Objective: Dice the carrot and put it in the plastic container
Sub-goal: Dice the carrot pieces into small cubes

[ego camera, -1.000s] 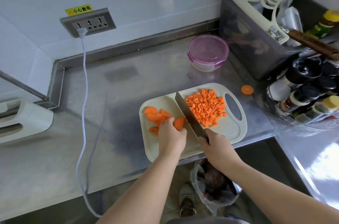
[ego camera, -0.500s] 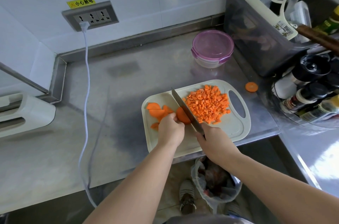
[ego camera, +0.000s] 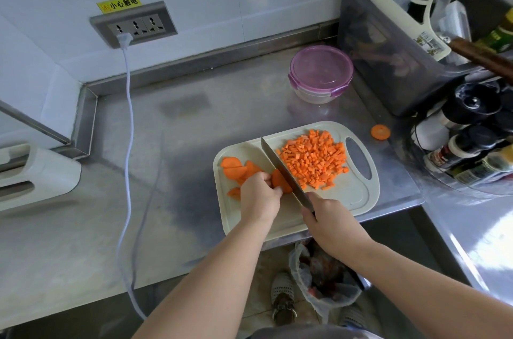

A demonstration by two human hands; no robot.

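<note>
Dicing is well along but not finished. A large heap of diced carrot [ego camera: 313, 161] covers the right half of the cutting board [ego camera: 358, 200], by its handle hole. Several carrot slices [ego camera: 234, 169] lie uncut near the board's left edge. A stray carrot round [ego camera: 380, 132] sits on the counter [ego camera: 166, 172] just off the board's far right corner. The plastic container [ego camera: 320, 75] stands near the counter's back edge with its purple lid on. No carrot seems to be inside it, so the lid must come off before any transfer. The left hand [ego camera: 259, 200] has curled fingers pinching one slice [ego camera: 279, 180] at mid-board, with its knuckles just beside the blade. The right hand [ego camera: 330, 216] is closed round the handle of the knife [ego camera: 277, 162]. The blade lies diagonally between the held slice and the heap, against the slice. Left to do, by my estimate: cut the remaining slices, open the container, and move everything in.
</note>
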